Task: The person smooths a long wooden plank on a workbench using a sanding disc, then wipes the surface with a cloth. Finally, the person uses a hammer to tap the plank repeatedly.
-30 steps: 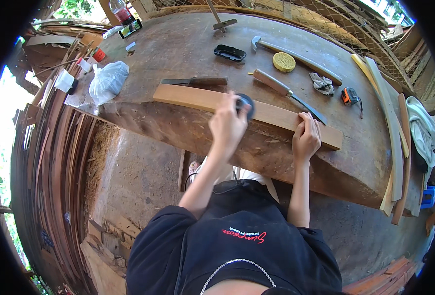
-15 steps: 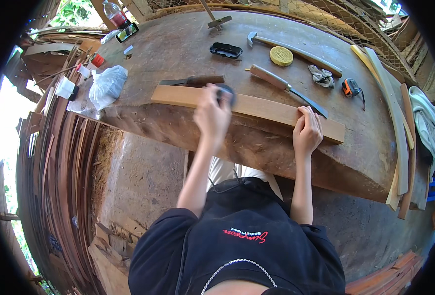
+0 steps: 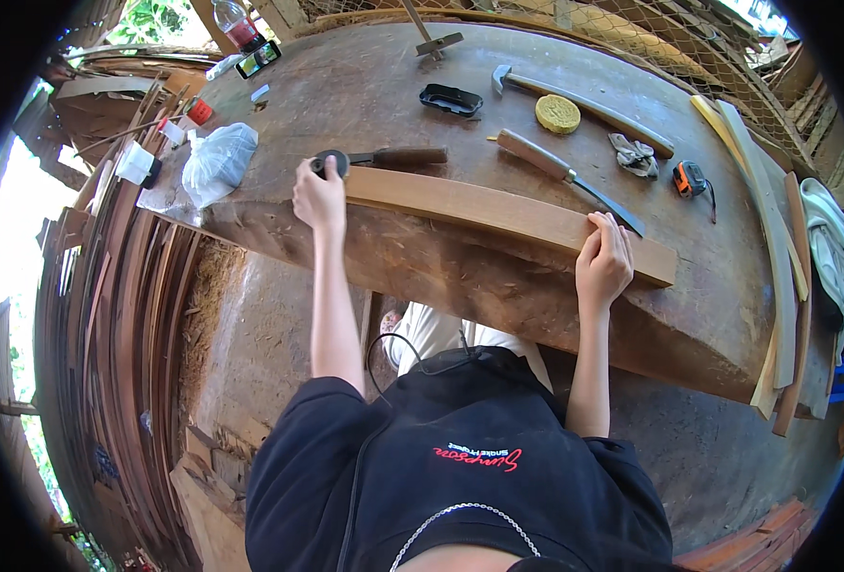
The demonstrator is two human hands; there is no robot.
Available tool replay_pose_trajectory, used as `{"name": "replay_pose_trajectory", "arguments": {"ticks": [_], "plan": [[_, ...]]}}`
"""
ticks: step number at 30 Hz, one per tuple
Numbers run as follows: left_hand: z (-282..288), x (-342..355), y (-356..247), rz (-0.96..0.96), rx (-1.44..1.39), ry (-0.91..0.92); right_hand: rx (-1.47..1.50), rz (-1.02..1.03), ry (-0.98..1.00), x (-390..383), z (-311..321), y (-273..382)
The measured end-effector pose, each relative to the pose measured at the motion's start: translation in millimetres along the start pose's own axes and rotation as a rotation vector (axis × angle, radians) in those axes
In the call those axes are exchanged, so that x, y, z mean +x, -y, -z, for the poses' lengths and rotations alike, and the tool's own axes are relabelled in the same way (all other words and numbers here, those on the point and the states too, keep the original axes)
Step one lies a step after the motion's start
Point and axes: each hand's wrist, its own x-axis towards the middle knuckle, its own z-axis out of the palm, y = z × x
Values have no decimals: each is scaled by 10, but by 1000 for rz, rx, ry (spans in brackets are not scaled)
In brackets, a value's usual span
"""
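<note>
A long light-brown wooden board lies along the near edge of the workbench. At its left end my left hand is closed around a dark, round, disc-like tool, which sits on the board's top face; its exact kind is not clear. Near the right end, my right hand grips the board, fingers bent over its top. Just beyond the board lie a dark-bladed knife with a wooden handle and a chisel-like tool, whose blade tip comes close to my right fingers.
Farther back are a marking gauge, a black tray, a hammer, a yellow round block, a crumpled cloth and a tape measure. A plastic bag sits left; wood strips line the right.
My left hand has slid the dark round tool leftward along the board, from around its middle to its left end. My right hand keeps its place on the board.
</note>
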Motion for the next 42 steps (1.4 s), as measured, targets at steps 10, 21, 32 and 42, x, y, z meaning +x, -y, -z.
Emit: {"name": "replay_pose_trajectory", "arguments": {"ticks": [10,21,32,42], "plan": [[271,-1743,-1219,-521,-450,363,-17,6,15,19,43,-21],[-31,-36,67,-32,-93,4,-16,-4,-6,14,5,8],[382,-1640,-1208,-462,-569,531,-14,-1,9,10,46,-45],[52,-324,-260,-133,-140,17,-21,-32,-3,-5,-2,11]]}}
